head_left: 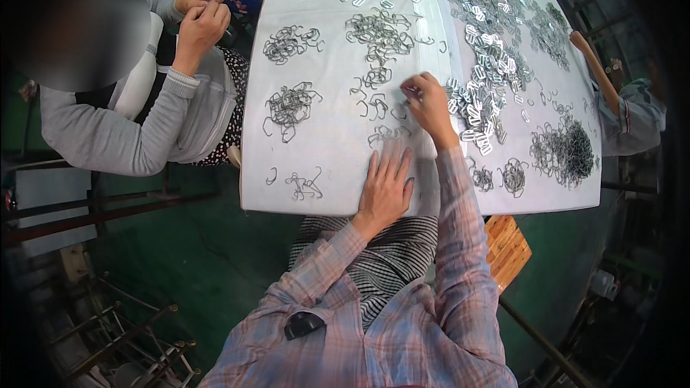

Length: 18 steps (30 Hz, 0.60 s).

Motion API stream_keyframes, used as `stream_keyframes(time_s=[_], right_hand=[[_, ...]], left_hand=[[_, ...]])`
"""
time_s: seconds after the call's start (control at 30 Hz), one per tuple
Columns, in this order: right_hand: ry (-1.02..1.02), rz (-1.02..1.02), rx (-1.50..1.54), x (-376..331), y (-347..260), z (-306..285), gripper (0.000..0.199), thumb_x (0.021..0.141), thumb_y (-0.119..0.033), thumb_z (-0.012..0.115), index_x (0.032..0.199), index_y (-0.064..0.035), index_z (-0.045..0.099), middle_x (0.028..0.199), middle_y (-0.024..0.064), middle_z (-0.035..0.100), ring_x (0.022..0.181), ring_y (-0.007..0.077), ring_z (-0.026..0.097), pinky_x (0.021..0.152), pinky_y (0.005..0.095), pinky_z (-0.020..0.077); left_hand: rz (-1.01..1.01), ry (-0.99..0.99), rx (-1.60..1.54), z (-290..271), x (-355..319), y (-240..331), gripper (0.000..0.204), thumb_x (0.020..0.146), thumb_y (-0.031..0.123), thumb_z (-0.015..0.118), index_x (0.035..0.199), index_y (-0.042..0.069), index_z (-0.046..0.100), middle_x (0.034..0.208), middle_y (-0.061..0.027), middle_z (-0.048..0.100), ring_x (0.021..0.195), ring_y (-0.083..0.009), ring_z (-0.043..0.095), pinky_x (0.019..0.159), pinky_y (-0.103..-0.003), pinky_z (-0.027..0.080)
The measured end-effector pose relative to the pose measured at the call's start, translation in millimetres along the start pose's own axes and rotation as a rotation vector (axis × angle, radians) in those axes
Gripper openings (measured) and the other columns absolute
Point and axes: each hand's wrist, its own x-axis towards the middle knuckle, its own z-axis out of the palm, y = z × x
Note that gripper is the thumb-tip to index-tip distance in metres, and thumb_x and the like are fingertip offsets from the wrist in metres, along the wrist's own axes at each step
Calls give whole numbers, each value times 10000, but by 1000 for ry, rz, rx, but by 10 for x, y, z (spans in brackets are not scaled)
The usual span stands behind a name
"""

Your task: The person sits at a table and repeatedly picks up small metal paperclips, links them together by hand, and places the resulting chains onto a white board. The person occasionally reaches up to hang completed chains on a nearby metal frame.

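Sorting step: our left hand (386, 183) lies spread flat on the white table (330, 187), right hand (429, 104) pinching a wire hook (411, 90); next needs a clean lift

On the white cloth-covered surface (330, 187), the left hand (384, 187) lies flat near the edge. The right hand (428, 104) pinches small bent grey wire hooks (381, 108); shiny flat metal buckles (481, 65) lie heaped to its right.

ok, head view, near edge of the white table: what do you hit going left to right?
Single loose hook → small tangle of hooks → left hand flat on the table → two small hook clusters → large dark hook pile.
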Motion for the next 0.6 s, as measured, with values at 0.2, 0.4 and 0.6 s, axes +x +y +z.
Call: stream_keyframes(time_s=[0.2, 0.4, 0.6], right_hand=[[-211, 20, -300, 325, -157, 175, 58, 825, -67, 648, 876, -84, 670, 878, 108, 634, 902, 318, 633, 763, 421, 506], [-107, 52, -210, 190, -336, 85, 126, 785, -36, 644, 888, -95, 685, 912, 91, 656, 894, 313, 651, 739, 418, 513], [-16, 220, -93, 328, -38, 174, 134, 755, -50, 690, 889, -43, 688, 965, 134, 657, 906, 348, 646, 760, 430, 514]], left_hand=[[-18, -28, 12, 55, -3, -74, 658, 856, 218, 600, 1430, -36, 404, 1549, -237, 300, 1457, -381, 249, 1176, -538, 199], [-29, -6, 4, 19, 4, -29, 685, 836, 215, 611, 1436, -35, 394, 1544, -235, 309, 1445, -381, 269, 1171, -540, 204], [-4, -12, 34, 68, -2, -43, 643, 847, 196, 610, 1412, -47, 423, 1541, -233, 311, 1464, -379, 237, 1167, -547, 201]])
